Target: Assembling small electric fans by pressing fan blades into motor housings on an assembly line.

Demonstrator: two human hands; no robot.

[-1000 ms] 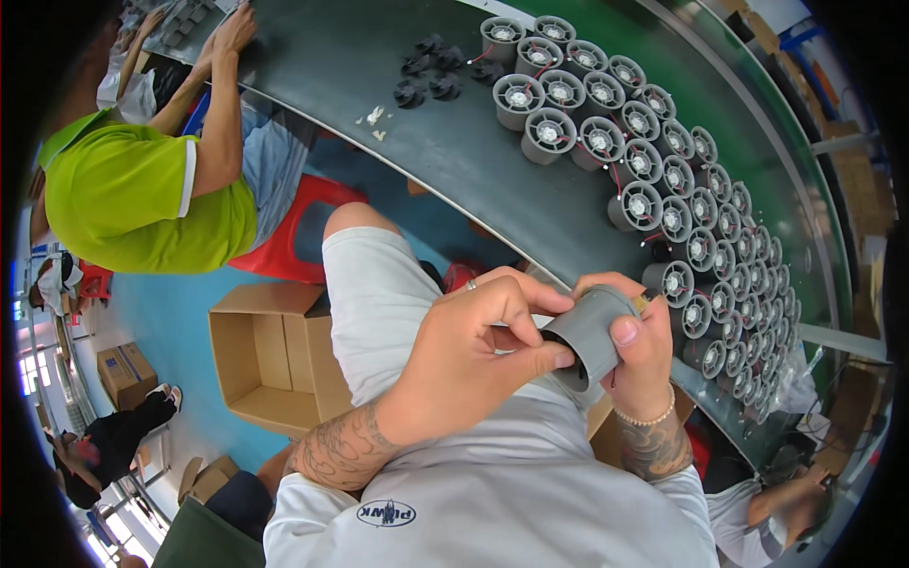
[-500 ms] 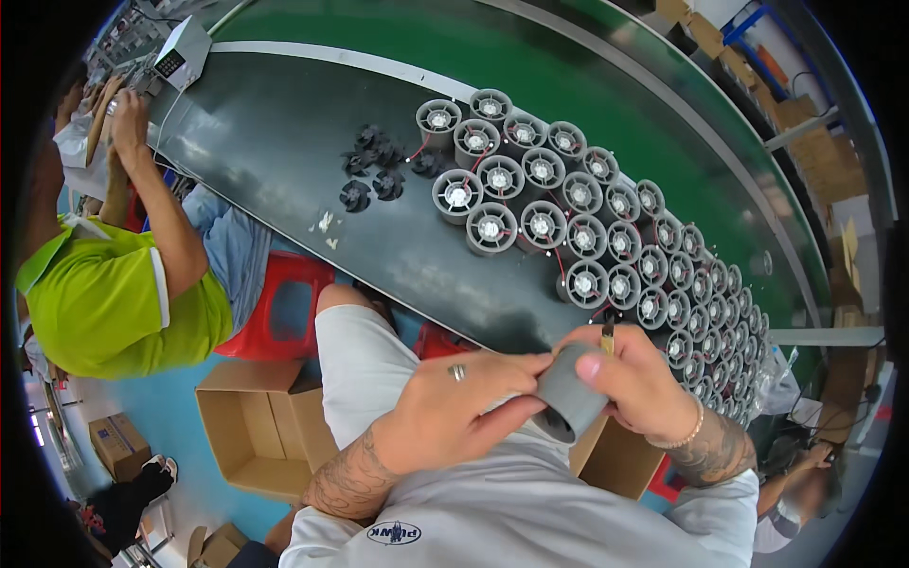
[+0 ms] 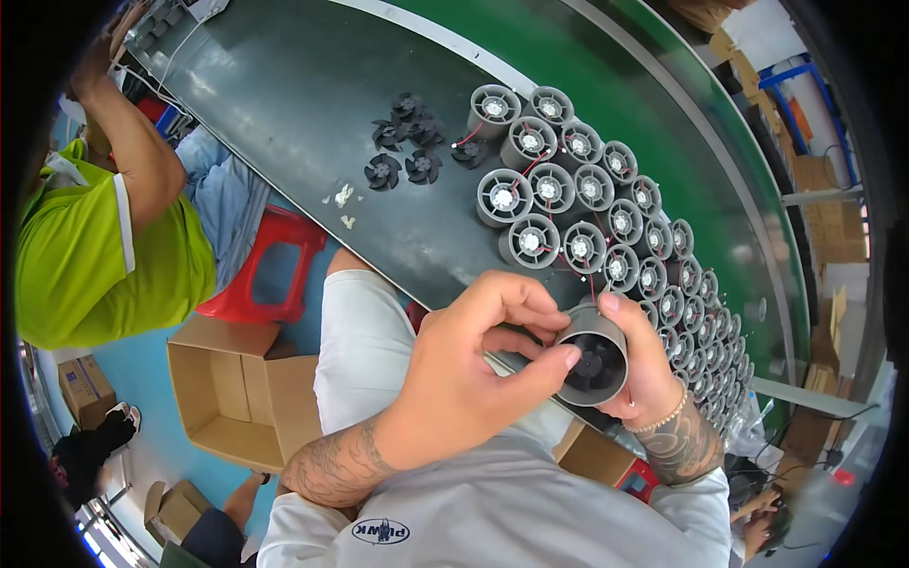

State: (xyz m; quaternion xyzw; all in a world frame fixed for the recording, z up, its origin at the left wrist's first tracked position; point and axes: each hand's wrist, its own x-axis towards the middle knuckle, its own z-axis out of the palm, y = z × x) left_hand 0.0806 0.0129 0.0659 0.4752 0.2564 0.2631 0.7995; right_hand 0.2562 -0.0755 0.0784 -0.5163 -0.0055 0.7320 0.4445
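Observation:
A grey cylindrical fan housing (image 3: 617,371) is held in front of my body, its open end tilted up toward me. Inside it sits a black fan impeller (image 3: 595,362). My right hand (image 3: 649,360) wraps the housing from the right, thumb along its upper side. On the left, my left hand (image 3: 464,364) has its fingers against the housing's side and its thumb tip at the rim, closed loosely about that edge. Beyond my hands, many similar grey fan housings (image 3: 531,241) stand in rows, with spoked ends, white centres and red wires.
Several loose black impellers (image 3: 423,167) lie on the dark table (image 3: 284,123), near white scraps (image 3: 343,195). A green conveyor belt (image 3: 653,123) runs behind. Cardboard boxes (image 3: 222,393) and a red stool (image 3: 265,270) stand left. A person in a lime shirt (image 3: 114,256) sits there.
The housing has turned in my hands, so its open end and black impeller now face me. A small dark-and-tan piece beside my right thumb no longer shows. The whole view has shifted.

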